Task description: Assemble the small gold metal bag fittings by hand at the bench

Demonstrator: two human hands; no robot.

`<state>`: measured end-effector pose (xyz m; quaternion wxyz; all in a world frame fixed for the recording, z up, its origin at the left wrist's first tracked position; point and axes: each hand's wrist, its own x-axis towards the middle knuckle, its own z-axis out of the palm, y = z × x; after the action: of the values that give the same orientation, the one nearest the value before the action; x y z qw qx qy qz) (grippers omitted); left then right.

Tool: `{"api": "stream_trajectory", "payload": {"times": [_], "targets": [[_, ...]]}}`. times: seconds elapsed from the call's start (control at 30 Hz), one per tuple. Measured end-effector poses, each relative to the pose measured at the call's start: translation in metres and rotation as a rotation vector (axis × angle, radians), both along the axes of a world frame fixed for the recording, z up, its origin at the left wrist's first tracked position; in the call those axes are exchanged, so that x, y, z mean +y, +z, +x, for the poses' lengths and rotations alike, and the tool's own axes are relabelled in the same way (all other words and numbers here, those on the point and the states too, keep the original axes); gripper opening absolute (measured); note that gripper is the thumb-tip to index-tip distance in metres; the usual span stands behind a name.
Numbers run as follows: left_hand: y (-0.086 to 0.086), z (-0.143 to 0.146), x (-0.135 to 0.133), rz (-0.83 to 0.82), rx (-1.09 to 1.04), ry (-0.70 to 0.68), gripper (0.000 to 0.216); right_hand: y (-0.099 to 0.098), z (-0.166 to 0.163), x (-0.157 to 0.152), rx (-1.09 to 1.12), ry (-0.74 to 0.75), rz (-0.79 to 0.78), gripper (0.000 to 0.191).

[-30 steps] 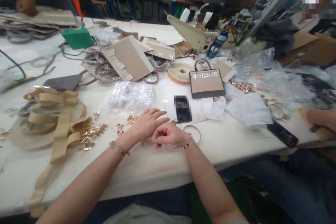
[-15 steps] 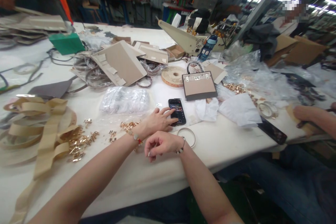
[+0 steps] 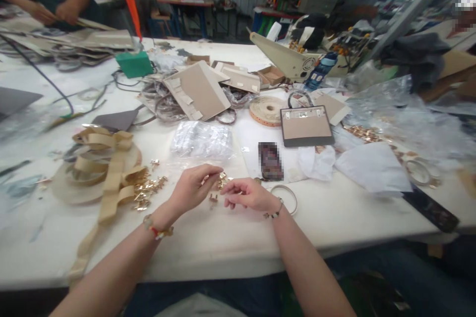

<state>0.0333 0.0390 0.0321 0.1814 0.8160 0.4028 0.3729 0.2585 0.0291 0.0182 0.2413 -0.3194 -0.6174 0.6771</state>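
Observation:
My left hand (image 3: 194, 185) hovers over the front of the table, fingers stretched to the right and thumb a little apart. Facing it, my right hand (image 3: 253, 195) has loosely bent, spread fingers. Neither shows anything held. A few small gold metal clips (image 3: 213, 199) lie between and just behind the hands, partly hidden by the fingers. A phone (image 3: 271, 162), its screen blurred out, rests behind my right hand. Beside my right wrist is a thin pale ring (image 3: 293, 193), perhaps a tape roll. A clear plastic bag of white packets (image 3: 201, 141) lies behind my left hand.
At left, a coil of tan strap (image 3: 115, 173) lies next to a pile of gold clips (image 3: 148, 189). Farther back are a handbag panel (image 3: 307, 126), a tape roll (image 3: 266, 109) and stacked beige panels (image 3: 197, 91). A co-worker's hands (image 3: 55, 12) work at the far left.
My left hand has left the phone and moved left, toward the clips. The right hand has opened its curled fingers somewhat. The view has swung left, showing the far-left co-worker.

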Motion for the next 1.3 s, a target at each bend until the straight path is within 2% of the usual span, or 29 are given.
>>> {"api": "stream_trajectory", "payload": {"times": [0.13, 0.27, 0.33, 0.43, 0.5, 0.67, 0.77, 0.9, 1.03, 1.13, 1.2, 1.23, 1.3], "targets": [[-0.015, -0.052, -0.032, 0.076, 0.095, 0.160, 0.017, 0.004, -0.003, 0.004, -0.116, -0.113, 0.016, 0.026], [-0.030, -0.103, -0.053, 0.121, 0.259, 0.469, 0.018, 0.002, -0.006, 0.008, -0.168, -0.126, 0.082, 0.019], [-0.035, -0.124, -0.059, 0.081, 0.379, 0.610, 0.025, -0.001, -0.007, 0.009, -0.180, -0.126, 0.091, 0.021], [-0.038, -0.143, -0.062, -0.034, 0.524, 0.712, 0.049, -0.006, -0.009, 0.010, -0.189, -0.136, 0.098, 0.023], [-0.035, -0.147, -0.060, -0.082, 0.545, 0.731, 0.053, -0.009, -0.009, 0.011, -0.196, -0.152, 0.106, 0.023], [-0.011, -0.131, -0.034, -0.123, 0.502, 0.770, 0.030, -0.011, -0.009, 0.014, -0.234, -0.198, 0.139, 0.024], [0.002, -0.117, -0.004, -0.164, 0.642, 0.790, 0.032, -0.009, -0.009, 0.014, -0.241, -0.211, 0.163, 0.032], [0.002, -0.112, 0.029, -0.190, 0.872, 0.855, 0.032, -0.006, -0.010, 0.011, -0.234, -0.245, 0.174, 0.041], [-0.001, -0.117, 0.032, -0.186, 0.919, 0.833, 0.031, -0.002, -0.010, 0.008, -0.214, -0.248, 0.157, 0.042], [0.006, -0.111, 0.012, -0.068, 0.830, 0.850, 0.030, 0.000, -0.010, 0.007, -0.182, -0.243, 0.169, 0.040], [0.011, -0.096, -0.009, 0.043, 0.701, 0.824, 0.027, -0.001, -0.010, 0.006, -0.167, -0.252, 0.176, 0.036], [0.011, -0.085, -0.022, 0.070, 0.641, 0.711, 0.025, -0.002, -0.010, 0.006, -0.159, -0.258, 0.177, 0.035], [0.007, -0.059, -0.046, 0.052, 0.609, 0.359, 0.024, -0.004, -0.010, 0.006, -0.136, -0.271, 0.177, 0.032]]}}
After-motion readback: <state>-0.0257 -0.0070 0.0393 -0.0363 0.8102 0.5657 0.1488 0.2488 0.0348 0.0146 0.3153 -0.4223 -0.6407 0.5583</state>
